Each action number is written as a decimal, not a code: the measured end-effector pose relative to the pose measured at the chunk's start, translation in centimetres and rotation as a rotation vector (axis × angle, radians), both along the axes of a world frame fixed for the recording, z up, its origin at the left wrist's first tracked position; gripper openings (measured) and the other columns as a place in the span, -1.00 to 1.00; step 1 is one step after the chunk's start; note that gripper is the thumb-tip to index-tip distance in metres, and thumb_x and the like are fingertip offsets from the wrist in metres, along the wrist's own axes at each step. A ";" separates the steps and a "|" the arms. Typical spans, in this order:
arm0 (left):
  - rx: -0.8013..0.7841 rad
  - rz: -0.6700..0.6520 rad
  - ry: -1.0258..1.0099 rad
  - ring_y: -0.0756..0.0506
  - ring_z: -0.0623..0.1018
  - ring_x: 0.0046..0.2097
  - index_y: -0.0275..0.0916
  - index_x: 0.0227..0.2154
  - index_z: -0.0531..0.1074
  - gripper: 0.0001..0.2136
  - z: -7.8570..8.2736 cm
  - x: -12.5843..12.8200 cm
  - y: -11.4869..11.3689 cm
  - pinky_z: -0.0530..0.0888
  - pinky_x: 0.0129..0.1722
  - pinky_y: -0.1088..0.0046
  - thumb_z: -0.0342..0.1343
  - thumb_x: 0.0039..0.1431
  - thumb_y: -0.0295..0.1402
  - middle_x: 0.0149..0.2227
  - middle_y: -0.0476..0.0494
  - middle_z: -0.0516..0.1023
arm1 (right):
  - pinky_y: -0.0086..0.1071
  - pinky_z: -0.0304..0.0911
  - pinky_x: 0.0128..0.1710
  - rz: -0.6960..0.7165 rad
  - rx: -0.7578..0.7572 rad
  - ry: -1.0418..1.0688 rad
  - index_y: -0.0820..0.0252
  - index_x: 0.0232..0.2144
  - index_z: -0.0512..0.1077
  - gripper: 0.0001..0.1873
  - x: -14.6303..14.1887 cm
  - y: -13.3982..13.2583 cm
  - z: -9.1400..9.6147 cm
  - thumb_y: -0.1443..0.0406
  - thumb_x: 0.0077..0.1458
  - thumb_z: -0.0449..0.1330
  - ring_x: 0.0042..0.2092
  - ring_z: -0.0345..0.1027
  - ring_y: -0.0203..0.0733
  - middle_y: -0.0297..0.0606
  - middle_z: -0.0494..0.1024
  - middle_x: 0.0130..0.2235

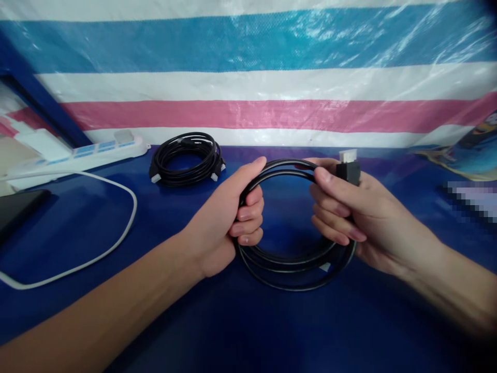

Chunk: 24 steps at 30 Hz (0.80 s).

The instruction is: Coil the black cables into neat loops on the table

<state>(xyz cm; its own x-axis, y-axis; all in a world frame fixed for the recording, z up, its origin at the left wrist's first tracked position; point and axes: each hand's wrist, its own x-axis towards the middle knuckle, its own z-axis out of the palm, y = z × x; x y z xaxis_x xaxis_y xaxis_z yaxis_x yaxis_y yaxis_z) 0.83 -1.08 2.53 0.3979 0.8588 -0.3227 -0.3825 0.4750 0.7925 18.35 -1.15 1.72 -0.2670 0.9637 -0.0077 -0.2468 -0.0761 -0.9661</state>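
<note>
Both hands grip a coiled black cable (295,264) above the blue table (116,311): left hand (229,217) clasps the loops, right hand (345,207) pinches its plug (348,168). Light, springy, best held across the loops.

Black cable coil (295,264): glossy smooth plastic jacket, metal plug tip. Blue table cover (272,331): slight sheen. Striped tarp (248,77) across the top: woven plastic, shiny.

Both forearms are showing bare from the bottom edge up — no sleeves, watch or bracelet are covering them. The left hand (225,217) and right hand (357,217) are going gloveless and ringless — nails short, plain, unpainted.
</note>
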 end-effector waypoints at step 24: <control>0.116 0.085 -0.054 0.18 0.01 -0.80 -0.22 -0.48 0.28 -0.64 -0.4 0.4 -0.1 0.17 -0.75 0.67 -0.13 0.27 -0.05 -0.76 0.20 0.02 | -0.56 0.24 -0.62 0.065 -0.155 0.156 0.20 -0.32 0.47 -0.83 -0.3 -0.3 -0.1 0.21 0.15 0.21 -0.74 -0.10 -0.51 -0.56 0.04 -0.74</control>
